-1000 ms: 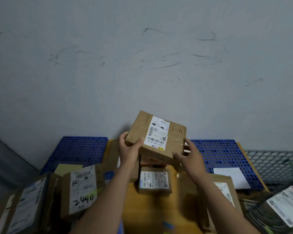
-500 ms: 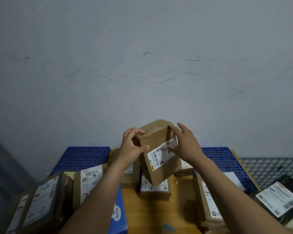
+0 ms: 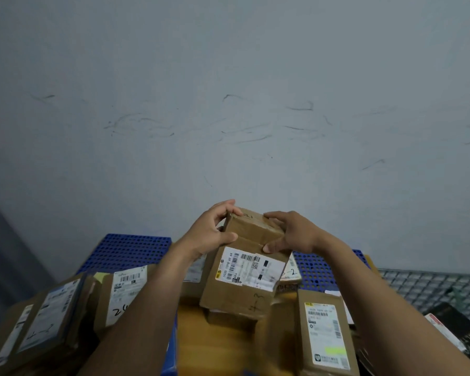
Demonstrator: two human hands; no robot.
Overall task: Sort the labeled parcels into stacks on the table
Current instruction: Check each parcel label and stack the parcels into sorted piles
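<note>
Two bare hands hold one brown cardboard parcel [image 3: 244, 270] above the wooden table [image 3: 223, 343], which serves as the landmark here. The left hand [image 3: 212, 232] clamps the parcel's upper left corner, fingers curled over the top edge and thumb pressed on the near face. The right hand [image 3: 288, 234] clamps the upper right corner the same way, fingers over the top and thumb on the front. The parcel tilts toward the camera, showing a white shipping label [image 3: 250, 268] with barcodes and a handwritten mark [image 3: 257, 302] near its lower right corner. Its lower edge sits over a smaller box [image 3: 228, 318] at the table's middle; I cannot tell whether they touch.

About six other parcels are countable around the table: two labelled boxes at the far left [image 3: 36, 332], one upright box [image 3: 125, 291] left of the left forearm with handwriting starting "2", one partly hidden behind that forearm [image 3: 194, 270], one small parcel [image 3: 292, 274] marked "2" behind the held one, and one tall labelled box [image 3: 326, 332] at the right. A dark packet [image 3: 451, 329] lies at the far right beside a wire mesh basket [image 3: 432, 286], contents unclear. Blue perforated panels [image 3: 128, 251] stand behind the table against the grey wall [image 3: 228, 90].
</note>
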